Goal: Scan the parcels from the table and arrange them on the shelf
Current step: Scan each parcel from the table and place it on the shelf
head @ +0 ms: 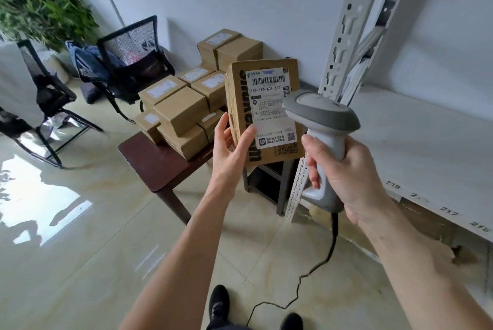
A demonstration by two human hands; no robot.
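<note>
My left hand [230, 150] grips a brown cardboard parcel [264, 113] by its lower left corner and holds it upright, with the white barcode label facing me. My right hand [344, 177] is wrapped round the handle of a grey barcode scanner [321, 126], whose head points at the label from the right. Several more brown parcels [184, 110] are stacked on the dark wooden table [152, 161] behind. The white shelf [426, 142] stands to the right, its board bare, with numbers along the front edge.
The scanner's black cable [314, 268] trails down across the tiled floor near my shoes [218, 305]. Two black mesh chairs [128, 62] and a green plant [45, 6] stand at the left. The shelf's white upright post [344, 30] rises beside the table.
</note>
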